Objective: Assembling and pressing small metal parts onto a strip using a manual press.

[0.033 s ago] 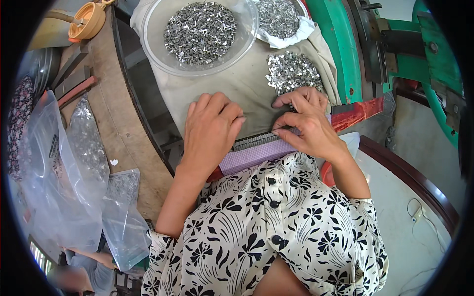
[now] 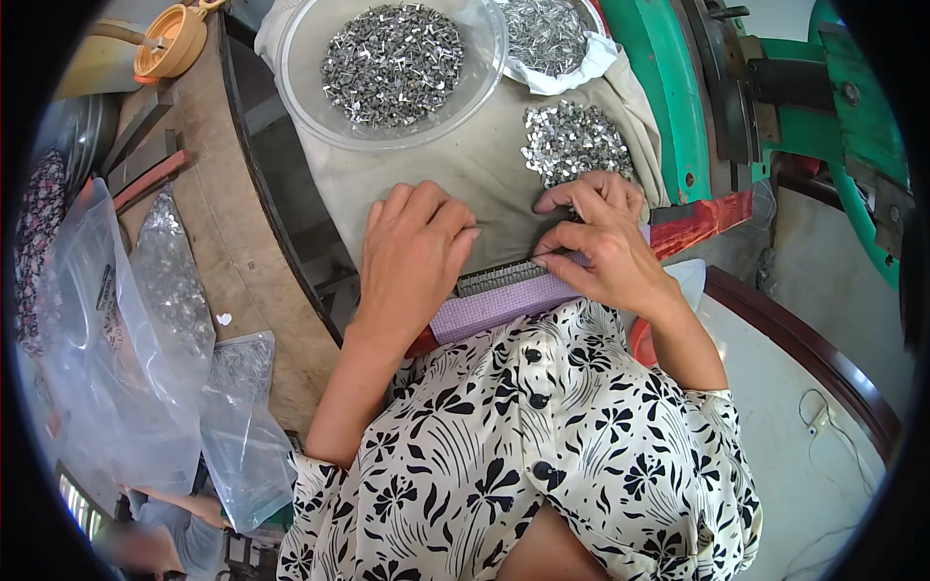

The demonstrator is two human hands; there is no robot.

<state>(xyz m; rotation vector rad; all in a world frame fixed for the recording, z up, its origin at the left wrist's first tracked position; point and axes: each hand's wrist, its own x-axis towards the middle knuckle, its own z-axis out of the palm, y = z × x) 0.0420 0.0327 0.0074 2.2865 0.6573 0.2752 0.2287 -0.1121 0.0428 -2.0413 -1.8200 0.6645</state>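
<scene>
A narrow rack (image 2: 499, 279) packed with a row of thin metal pins lies in front of me along a purple checked cloth strip (image 2: 504, 308). My right hand (image 2: 603, 240) is over its right end, thumb and forefinger pinched at the row; whatever is between them is too small to make out. My left hand (image 2: 412, 254) hovers by the left end, fingers curled and thumb near the forefinger, its grip hidden. Just beyond my right hand lies a loose pile of small shiny metal pieces (image 2: 576, 140) on the beige cloth (image 2: 387, 165).
A clear plastic bowl (image 2: 291, 92) of small metal parts stands at the back, beside a white-lined container (image 2: 547, 82) of pins. Green machinery (image 2: 668, 107) rises at right. On the left wooden table (image 2: 257, 261) lie plastic bags (image 2: 136, 387); another person (image 2: 184, 533) is at lower left.
</scene>
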